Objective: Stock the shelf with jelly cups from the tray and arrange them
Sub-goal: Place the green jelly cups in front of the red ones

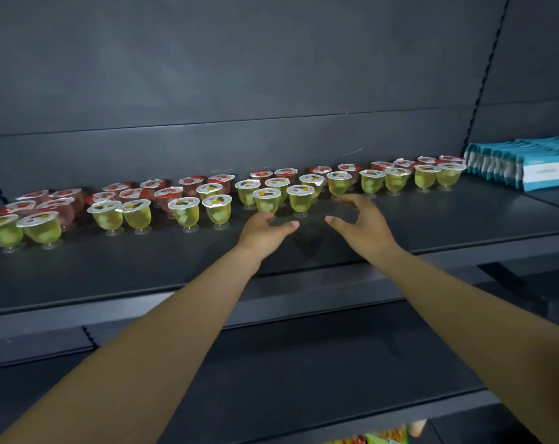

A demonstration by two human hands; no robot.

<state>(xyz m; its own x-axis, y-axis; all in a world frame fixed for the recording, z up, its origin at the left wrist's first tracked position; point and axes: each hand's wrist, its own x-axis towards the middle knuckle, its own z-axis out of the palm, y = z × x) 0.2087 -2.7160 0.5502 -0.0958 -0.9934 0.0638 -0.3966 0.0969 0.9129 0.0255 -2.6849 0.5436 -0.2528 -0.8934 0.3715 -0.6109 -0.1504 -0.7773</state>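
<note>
Shelf (143, 267): dark metal, running left to right and rising slightly to the right.
Cups: stand upright on small clear feet, foil lids up; their band follows the shelf's length, set back from the front edge.
Green cups (267, 201): front of the band, about eighteen countable.
Red cups (167, 198): behind the green, about twenty-two visible; several partly hidden, so the count is uncertain.
Grouping: mostly pairs side by side, with small gaps between pairs.
Left hand (265, 230): fingers relaxed and spread, holding nothing, just in front of a green cup; whether the fingertips touch its foot I cannot tell.
Right hand (359, 224): fingers loosely arched, holding nothing, just in front of the green cups to the right of the middle.
Packets (521, 165): white and teal, stacked in a row at the shelf's right end, near the last cups.
Lower shelf (271, 379): dark, below; bright packaging shows blurred at the bottom edge.
</note>
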